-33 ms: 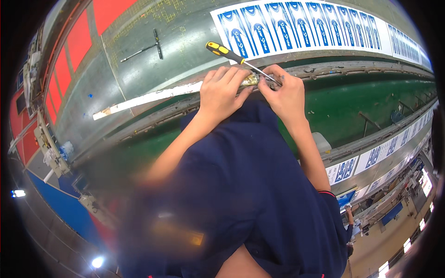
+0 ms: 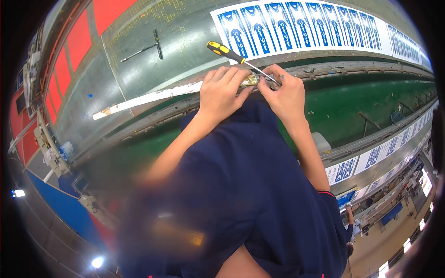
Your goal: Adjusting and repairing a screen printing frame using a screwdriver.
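My left hand (image 2: 221,92) is closed over a long, narrow bar (image 2: 148,95) with chipped white coating, which reaches out leftward over the grey table and has a stained yellowish metal end. At that end my right hand (image 2: 282,95) is pinched around small parts and the metal shaft of a screwdriver (image 2: 225,52) with a yellow and black handle. The handle points up and left, and the shaft's tip is hidden among my right fingers. A dark T-shaped tool (image 2: 157,44) lies on the table, up and left of my hands.
Blue-and-white printed sheets (image 2: 301,25) lie along the grey table (image 2: 130,65) beside a metal rail (image 2: 338,68). Red panels (image 2: 69,55) are at the left. Green flooring (image 2: 338,104) separates this table from another bench (image 2: 380,148) at the right, where a co-worker's arm (image 2: 350,215) shows low in view.
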The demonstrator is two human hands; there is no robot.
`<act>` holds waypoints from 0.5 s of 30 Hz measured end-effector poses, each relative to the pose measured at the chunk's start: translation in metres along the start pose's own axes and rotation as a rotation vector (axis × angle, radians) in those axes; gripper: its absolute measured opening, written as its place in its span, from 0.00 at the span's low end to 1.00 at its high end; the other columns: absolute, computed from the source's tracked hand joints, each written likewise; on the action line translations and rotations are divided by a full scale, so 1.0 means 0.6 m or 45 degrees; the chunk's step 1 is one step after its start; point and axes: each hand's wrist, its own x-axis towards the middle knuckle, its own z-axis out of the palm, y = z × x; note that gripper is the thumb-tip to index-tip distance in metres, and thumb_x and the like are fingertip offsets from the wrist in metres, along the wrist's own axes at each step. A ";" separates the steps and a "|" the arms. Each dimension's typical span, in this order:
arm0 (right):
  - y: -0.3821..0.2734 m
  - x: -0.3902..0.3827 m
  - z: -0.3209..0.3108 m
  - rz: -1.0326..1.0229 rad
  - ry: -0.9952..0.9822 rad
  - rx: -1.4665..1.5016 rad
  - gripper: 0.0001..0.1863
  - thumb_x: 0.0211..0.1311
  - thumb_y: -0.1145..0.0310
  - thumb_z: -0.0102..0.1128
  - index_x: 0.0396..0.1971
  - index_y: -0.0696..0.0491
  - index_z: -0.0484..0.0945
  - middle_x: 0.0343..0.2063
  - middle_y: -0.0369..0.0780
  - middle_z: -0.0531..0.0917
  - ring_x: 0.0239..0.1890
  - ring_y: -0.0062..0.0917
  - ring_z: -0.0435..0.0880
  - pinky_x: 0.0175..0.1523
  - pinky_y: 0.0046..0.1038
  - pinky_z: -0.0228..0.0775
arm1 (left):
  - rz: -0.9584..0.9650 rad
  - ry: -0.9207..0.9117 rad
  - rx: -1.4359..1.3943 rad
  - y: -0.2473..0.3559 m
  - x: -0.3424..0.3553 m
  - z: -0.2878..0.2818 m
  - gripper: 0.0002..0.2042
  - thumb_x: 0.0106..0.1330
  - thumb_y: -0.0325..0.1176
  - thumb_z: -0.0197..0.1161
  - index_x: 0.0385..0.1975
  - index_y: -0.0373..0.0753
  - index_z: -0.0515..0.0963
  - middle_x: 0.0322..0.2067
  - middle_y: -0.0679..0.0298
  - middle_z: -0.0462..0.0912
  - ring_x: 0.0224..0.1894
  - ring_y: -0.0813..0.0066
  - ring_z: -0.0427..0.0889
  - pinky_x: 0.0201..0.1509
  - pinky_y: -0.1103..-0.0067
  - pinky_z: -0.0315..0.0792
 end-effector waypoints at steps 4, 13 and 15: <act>-0.011 -0.001 -0.001 0.007 0.035 -0.135 0.08 0.61 0.60 0.73 0.33 0.46 0.85 0.17 0.43 0.82 0.23 0.41 0.85 0.31 0.42 0.73 | 0.003 0.007 -0.022 0.000 -0.001 0.001 0.18 0.57 0.38 0.78 0.46 0.46 0.84 0.41 0.70 0.87 0.46 0.65 0.86 0.50 0.68 0.76; -0.027 0.005 -0.003 0.052 -0.049 -0.351 0.07 0.64 0.62 0.70 0.35 0.48 0.83 0.17 0.43 0.83 0.24 0.43 0.86 0.33 0.44 0.75 | 0.009 0.007 -0.027 -0.006 0.003 0.010 0.18 0.57 0.38 0.78 0.46 0.47 0.84 0.42 0.72 0.87 0.46 0.67 0.86 0.48 0.70 0.75; -0.028 0.009 -0.002 0.093 -0.102 -0.325 0.08 0.64 0.62 0.69 0.35 0.50 0.82 0.17 0.42 0.82 0.23 0.44 0.86 0.32 0.45 0.74 | 0.009 0.011 -0.026 -0.007 0.002 0.007 0.18 0.57 0.39 0.78 0.47 0.48 0.85 0.42 0.73 0.87 0.45 0.67 0.86 0.48 0.70 0.74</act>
